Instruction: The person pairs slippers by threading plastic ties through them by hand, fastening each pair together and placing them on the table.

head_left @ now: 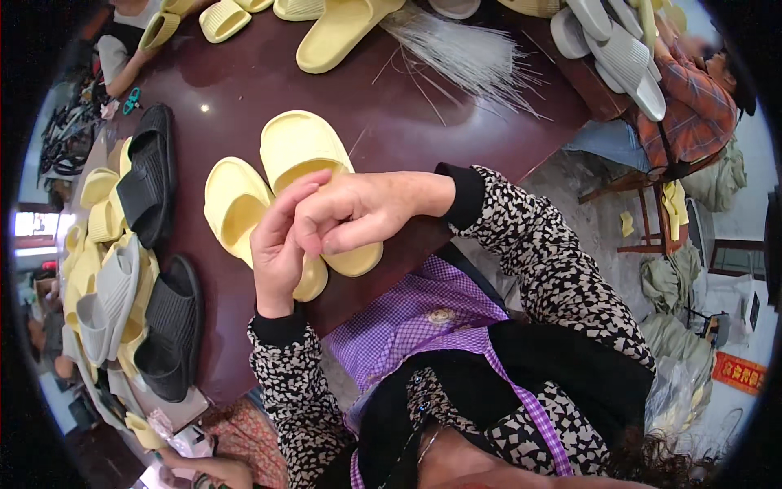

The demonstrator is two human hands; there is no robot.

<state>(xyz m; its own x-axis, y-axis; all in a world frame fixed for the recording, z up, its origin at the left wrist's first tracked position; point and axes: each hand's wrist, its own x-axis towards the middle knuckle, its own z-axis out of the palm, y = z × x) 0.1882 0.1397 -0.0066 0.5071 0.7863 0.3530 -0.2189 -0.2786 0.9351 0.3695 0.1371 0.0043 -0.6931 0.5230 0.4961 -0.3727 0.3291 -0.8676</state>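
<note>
Yellow slide sandals, a pair, lie side by side on the dark maroon table, soles down and toes pointing away from the person; both hands sit over their near, heel ends. The left hand rises from the lower edge with its fingers curled up against the inner edge of the left sandal, touching it; the right hand comes in from the right in a speckled black-and-white sleeve, its fingers bent and meeting the left hand's fingertips above the right sandal's heel; whether either hand actually pinches a sandal or something small between the fingertips cannot be told. To the left along the table edge stand black slides, grey slides and more yellow ones, stacked on edge; at the far side lie further yellow slides beside a loose bundle of thin white plastic ties; another person in an orange plaid shirt sits at the upper right, near a heap of grey slides.
</note>
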